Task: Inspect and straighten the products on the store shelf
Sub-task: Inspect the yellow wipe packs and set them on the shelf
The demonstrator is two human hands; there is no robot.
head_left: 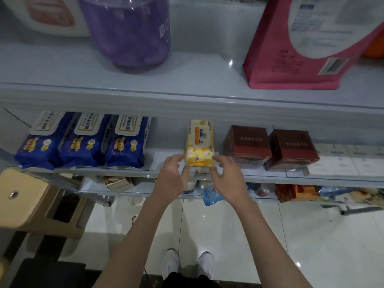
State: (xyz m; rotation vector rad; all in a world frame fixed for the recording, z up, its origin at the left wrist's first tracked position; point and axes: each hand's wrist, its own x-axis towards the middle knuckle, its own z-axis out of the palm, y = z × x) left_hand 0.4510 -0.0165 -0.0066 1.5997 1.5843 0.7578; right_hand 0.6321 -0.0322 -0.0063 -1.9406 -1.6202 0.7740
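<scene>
A yellow pack of wet wipes (199, 142) lies on the middle shelf (270, 175), its near end at the shelf's front edge. My left hand (171, 176) touches the pack's near left corner with its fingertips. My right hand (227, 176) is at the near right corner with loosely curled fingers, thumb against the pack. Neither hand closes round the pack. Three blue wipe packs (83, 140) lie side by side to the left. Two dark red boxes (270, 146) stand to the right.
The upper shelf carries a purple bottle (128, 30), a white jug (49, 15) and a pink bag (301, 44). Flat white packs (342, 161) lie at far right. A lower shelf (259, 197) holds mixed packets. A beige stool (31, 198) stands left on the tiled floor.
</scene>
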